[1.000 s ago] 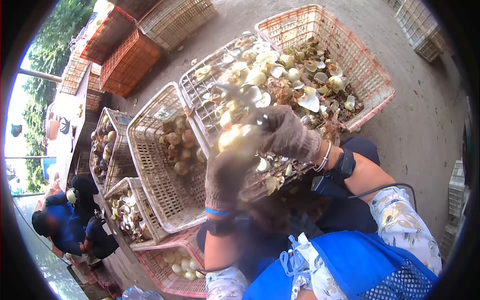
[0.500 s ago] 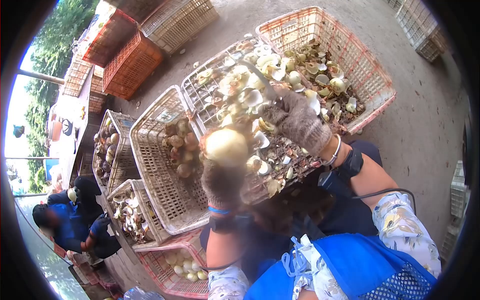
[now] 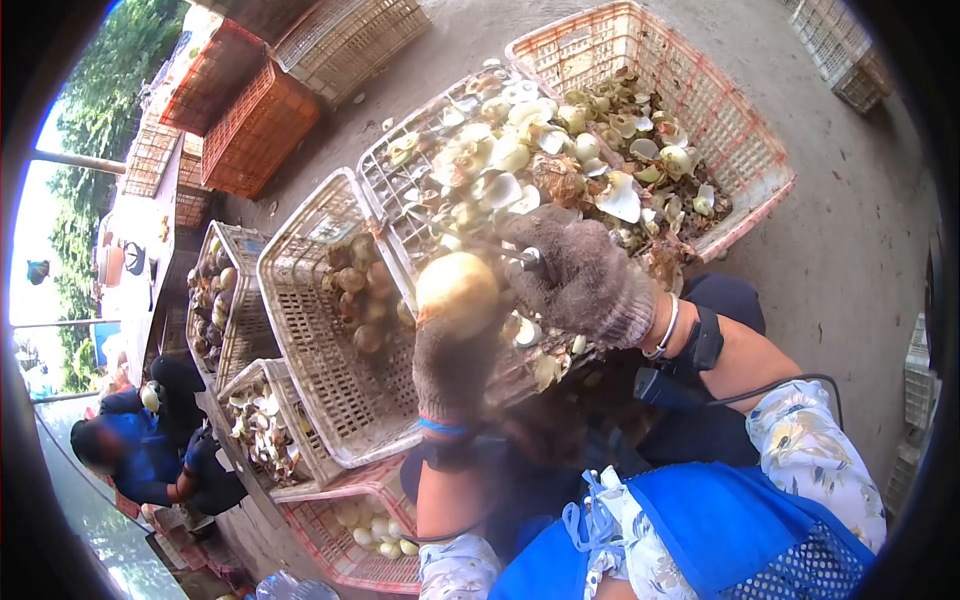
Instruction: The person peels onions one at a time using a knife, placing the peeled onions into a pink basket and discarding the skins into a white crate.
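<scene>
In a brown knitted glove, my left hand [image 3: 448, 368] is closed round a pale yellow onion [image 3: 458, 293], holding it up over the crates. My right hand [image 3: 588, 278], gloved alike, grips a knife [image 3: 529, 258] whose metal part points left at the onion; its blade is blurred. Beneath both hands lie onion skins and cut layers [image 3: 512, 155], heaped on a white grid crate and spilling into a red-and-white crate [image 3: 735, 110]. To the left of my left hand stands a white crate [image 3: 330, 410] with brown unpeeled onions [image 3: 352, 282] in it.
Peeled onions [image 3: 380, 535] fill a pink crate at the lower left. Farther left are crates of dark onions [image 3: 213, 300] and of peelings [image 3: 265, 430]. A co-worker in blue [image 3: 150, 450] sits beyond them. Orange crates [image 3: 262, 130] are stacked at the back.
My right hand has drawn back toward me, and the knife has turned from the peelings toward the onion. The onion in my left hand has turned, showing a yellower side. A brown skin clump now shows on the heap.
</scene>
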Demonstrator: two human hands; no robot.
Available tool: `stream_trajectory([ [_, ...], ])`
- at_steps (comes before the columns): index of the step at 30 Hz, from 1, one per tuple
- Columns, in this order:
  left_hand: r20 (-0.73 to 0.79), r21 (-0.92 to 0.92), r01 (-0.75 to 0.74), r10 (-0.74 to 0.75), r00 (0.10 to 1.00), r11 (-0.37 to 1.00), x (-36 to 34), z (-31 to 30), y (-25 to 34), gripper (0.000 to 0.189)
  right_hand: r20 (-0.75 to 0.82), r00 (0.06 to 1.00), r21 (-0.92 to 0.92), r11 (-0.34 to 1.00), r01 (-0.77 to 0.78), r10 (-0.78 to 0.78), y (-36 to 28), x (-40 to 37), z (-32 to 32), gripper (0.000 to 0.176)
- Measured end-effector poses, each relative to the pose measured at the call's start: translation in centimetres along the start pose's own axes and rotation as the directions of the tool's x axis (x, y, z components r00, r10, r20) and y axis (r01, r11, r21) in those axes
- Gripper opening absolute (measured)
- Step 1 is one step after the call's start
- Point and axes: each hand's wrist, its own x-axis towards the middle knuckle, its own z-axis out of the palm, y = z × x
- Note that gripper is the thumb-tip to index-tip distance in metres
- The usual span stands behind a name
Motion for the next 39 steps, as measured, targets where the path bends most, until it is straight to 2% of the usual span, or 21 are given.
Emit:
stream_trajectory([
  [2,0.004,-0.071,-0.025,0.025,1.000,0.997,0.2,0.3,0.3,0.076,0.142,0.990,-0.393,0.919,0.037,0.020,0.1,0.0,-0.9,0.039],
  [5,-0.049,-0.083,-0.019,0.015,0.999,0.996,0.1,0.0,0.2,0.077,0.236,0.971,-0.448,0.890,0.084,0.027,-0.3,-0.5,-0.7,0.033],
  [7,0.036,-0.435,0.025,-0.011,0.999,0.900,-0.3,0.2,1.7,0.075,0.344,0.939,-0.522,0.828,0.205,-0.016,-0.6,-0.7,-0.7,0.031],
  [8,0.037,-0.435,0.028,-0.013,0.999,0.900,-0.4,-0.1,1.9,0.075,0.344,0.939,-0.522,0.828,0.204,-0.014,-0.5,-0.7,-0.6,0.031],
  [9,0.062,0.154,-0.125,0.117,0.991,0.980,-0.2,-0.6,2.4,0.071,0.368,0.930,-0.539,0.811,0.229,-0.019,-0.3,-0.5,-0.6,0.032],
  [10,0.156,0.679,-0.258,0.209,0.965,0.687,-0.2,-0.9,3.1,0.066,0.390,0.921,-0.555,0.792,0.256,-0.024,-0.2,-0.4,-0.6,0.033],
  [12,0.076,0.678,-0.101,0.068,0.995,0.728,-0.1,-0.6,3.2,0.056,0.389,0.919,-0.563,0.774,0.290,-0.061,-0.5,-0.4,-0.5,0.035],
  [14,0.191,0.720,-0.452,0.476,0.858,0.527,-0.5,-1.2,0.9,0.052,0.391,0.915,-0.569,0.756,0.322,-0.096,-0.4,-0.4,-0.1,0.036],
  [16,0.202,0.761,-0.400,0.400,0.894,0.511,-0.4,-1.2,1.1,0.052,0.390,0.914,-0.444,0.847,0.291,-0.110,0.3,-0.5,0.5,0.039],
  [19,0.142,0.709,-0.326,0.325,0.935,0.625,-0.7,-1.0,1.8,0.053,0.376,0.916,-0.457,0.832,0.316,-0.141,0.1,-0.9,0.7,0.040],
  [21,0.022,0.489,-0.235,0.257,0.966,0.840,-0.4,-0.8,1.3,0.056,0.371,0.917,-0.431,0.847,0.311,-0.148,0.4,-0.9,0.8,0.040],
  [25,-0.030,0.471,-0.123,0.156,0.987,0.873,-0.4,0.4,3.3,0.060,0.424,0.903,-0.488,0.823,0.291,-0.069,1.0,-0.7,0.9,0.038],
  [26,-0.141,0.038,-0.020,0.025,0.990,0.999,-0.6,1.5,5.0,0.048,0.423,0.904,-0.489,0.823,0.290,-0.067,1.4,-0.7,0.8,0.038],
  [27,-0.178,-0.409,0.054,-0.137,0.974,0.911,-0.6,2.1,6.0,0.036,0.432,0.899,-0.529,0.784,0.323,-0.079,2.0,-0.6,0.8,0.037],
  [28,-0.176,-0.408,0.058,-0.141,0.974,0.911,-0.7,1.9,5.4,0.036,0.446,0.891,-0.563,0.746,0.355,-0.087,2.4,-0.7,0.8,0.036],
  [30,-0.113,0.139,-0.136,0.152,0.982,0.981,-0.4,1.6,4.2,0.036,0.442,0.889,-0.508,0.785,0.355,-0.116,2.6,-0.9,0.7,0.036],
  [32,-0.149,-0.060,-0.026,0.017,0.989,0.998,-0.9,1.5,4.8,0.036,0.419,0.897,-0.501,0.787,0.359,-0.142,2.3,-1.1,0.8,0.036],
  [34,0.040,0.444,0.159,-0.197,0.980,0.882,-0.8,0.2,5.0,0.063,0.414,0.898,-0.473,0.807,0.354,-0.151,2.5,-1.1,1.0,0.033],
  [36,0.118,0.445,0.041,-0.103,0.988,0.895,-0.7,0.0,4.9,0.063,0.403,0.901,-0.447,0.824,0.348,-0.161,3.4,-0.8,0.9,0.030],
  [38,0.072,-0.059,0.075,-0.071,0.995,0.995,-0.8,1.1,5.0,0.040,0.389,0.921,-0.599,0.760,0.252,0.001,5.0,0.1,0.4,0.021],
  [39,0.039,-0.316,0.068,-0.058,0.998,0.946,-0.7,1.6,5.1,0.030,0.279,0.930,-0.699,0.715,0.025,0.240,4.6,0.6,0.3,0.018],
])
